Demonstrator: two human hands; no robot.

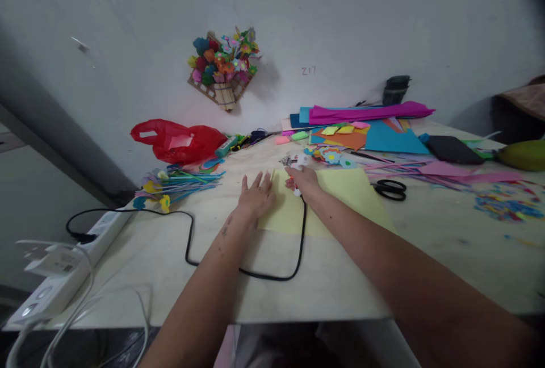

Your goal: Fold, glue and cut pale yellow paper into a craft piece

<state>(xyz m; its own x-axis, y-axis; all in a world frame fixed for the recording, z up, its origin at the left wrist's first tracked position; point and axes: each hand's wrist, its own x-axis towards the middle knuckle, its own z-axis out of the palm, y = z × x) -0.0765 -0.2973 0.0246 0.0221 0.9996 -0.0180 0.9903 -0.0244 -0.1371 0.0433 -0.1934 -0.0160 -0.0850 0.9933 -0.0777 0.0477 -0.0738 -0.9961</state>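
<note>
My right hand (pixel 307 180) is closed around a white glue gun (pixel 303 160), whose black cord (pixel 302 231) runs down from the handle and loops left across the table. The gun's front end points left above a pale yellow sheet (pixel 355 197). Fingers spread, my left hand (pixel 256 195) lies flat at the sheet's left edge. A thin stick-like piece shows by its fingertips, but I cannot make out what it is. Just beyond the gun sit several cut paper flowers (pixel 332 155).
Black scissors (pixel 390 188) lie right of the sheet. Stemmed flowers (pixel 164 186) and a red plastic bag (pixel 183 139) are at left, near a white power strip (pixel 100 233). Coloured sheets (pixel 392 138), pink sticks (pixel 400 168) and paper scraps (pixel 506 202) cover the back and right.
</note>
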